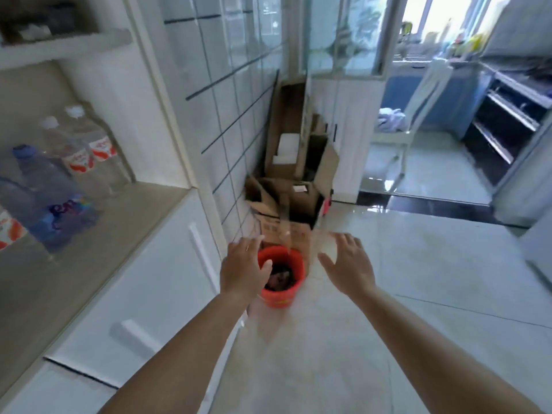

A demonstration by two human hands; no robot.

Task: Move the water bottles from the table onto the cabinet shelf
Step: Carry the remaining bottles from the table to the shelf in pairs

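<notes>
So several water bottles (59, 186) already sit on the cabinet shelf (125, 222); both hands, left (243, 268) and right (348, 268), are spread wide and empty, no worktop in sight.

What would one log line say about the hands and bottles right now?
left hand: open, empty | right hand: open, empty | bottles: upright on shelf | bucket: on floor under hands

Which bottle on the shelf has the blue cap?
The dark blue-tinted bottle with the purple-blue label, standing nearer the camera than the two clear bottles, which have white caps and red-and-white labels.
</notes>
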